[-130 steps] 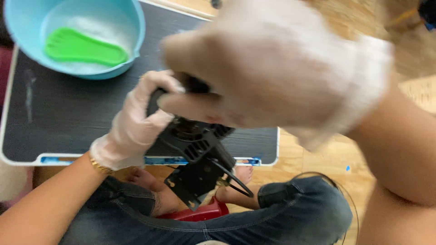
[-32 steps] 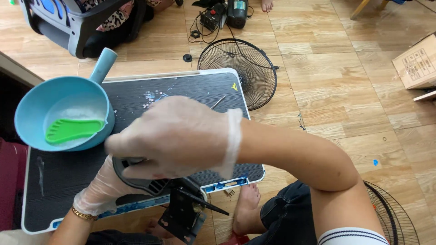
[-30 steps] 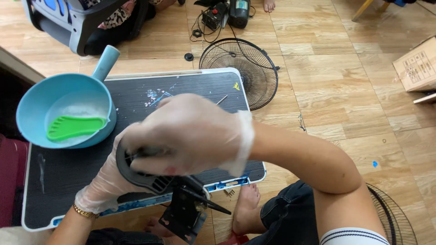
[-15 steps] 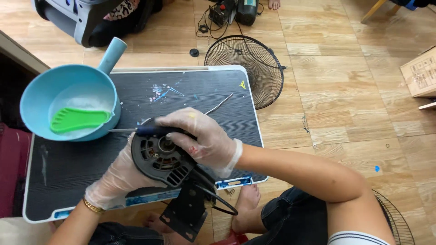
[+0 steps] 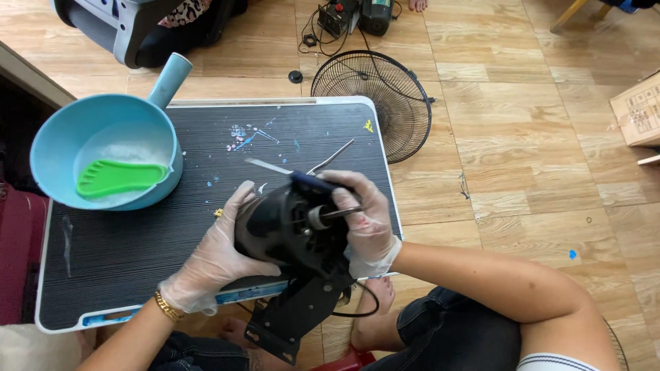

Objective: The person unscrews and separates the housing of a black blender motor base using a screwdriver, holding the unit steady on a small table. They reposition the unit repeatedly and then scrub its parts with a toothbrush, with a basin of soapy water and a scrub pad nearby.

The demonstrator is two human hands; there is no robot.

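A black fan motor (image 5: 285, 230) with a metal shaft and a black bracket below it sits at the near edge of a small dark table (image 5: 137, 237). My gloved left hand (image 5: 216, 257) cups the motor's left side from beneath. The right hand (image 5: 368, 223), also gloved, grips the motor's right side by the shaft. Just behind the motor lie a blue-handled tool (image 5: 313, 182) and thin metal tweezers (image 5: 331, 156) on the table top.
A light blue scoop bowl (image 5: 103, 148) holding a green foot-shaped brush (image 5: 120, 177) stands at the table's left. A black wire fan guard (image 5: 375, 103) lies on the wooden floor behind. A cardboard box (image 5: 639, 110) is at the right. Cables and devices sit at the far edge.
The right hand has dropped from over the motor to its right side. The motor has turned, so its shaft now points right. The camera pulled back from the close view.
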